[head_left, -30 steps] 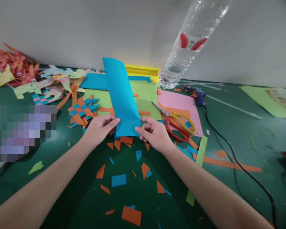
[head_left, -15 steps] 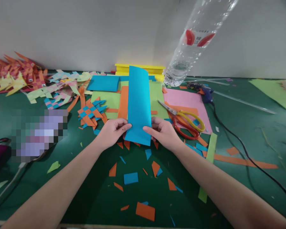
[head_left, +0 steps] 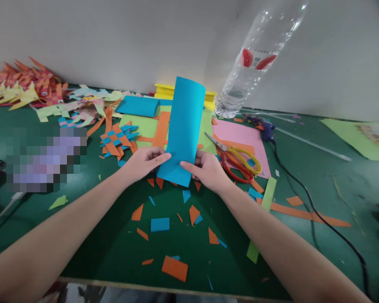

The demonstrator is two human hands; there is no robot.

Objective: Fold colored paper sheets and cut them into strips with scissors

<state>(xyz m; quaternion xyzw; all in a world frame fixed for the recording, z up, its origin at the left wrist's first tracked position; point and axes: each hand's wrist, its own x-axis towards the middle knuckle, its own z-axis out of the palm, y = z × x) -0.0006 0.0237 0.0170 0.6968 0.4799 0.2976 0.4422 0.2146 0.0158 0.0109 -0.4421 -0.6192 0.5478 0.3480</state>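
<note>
A long blue strip of paper [head_left: 186,122] stands up between my two hands, its top end curling slightly back. My left hand [head_left: 147,163] pinches its lower left edge, thumb on the front and fingers behind. On the lower right edge my right hand [head_left: 207,169] pinches it the same way. Behind the strip lie green paper [head_left: 129,124], an orange paper strip [head_left: 161,129] and another blue sheet [head_left: 138,106]. Scissors [head_left: 240,158] with yellow and red handles rest right of my right hand, partly on pink paper [head_left: 240,130]. A woven orange and blue paper piece [head_left: 116,139] lies left.
A clear plastic bottle [head_left: 255,59] leans at the back, near a yellow object [head_left: 166,89]. A glue gun [head_left: 265,127] with a black cord [head_left: 306,189] lies right. Woven paper fish [head_left: 34,88] are piled far left. Paper scraps [head_left: 175,268] litter the green table [head_left: 107,252].
The blue strip has tilted, its top now leaning a little to the right. Both hands keep their pinch on it. The view has shifted slightly, showing the table's front edge.
</note>
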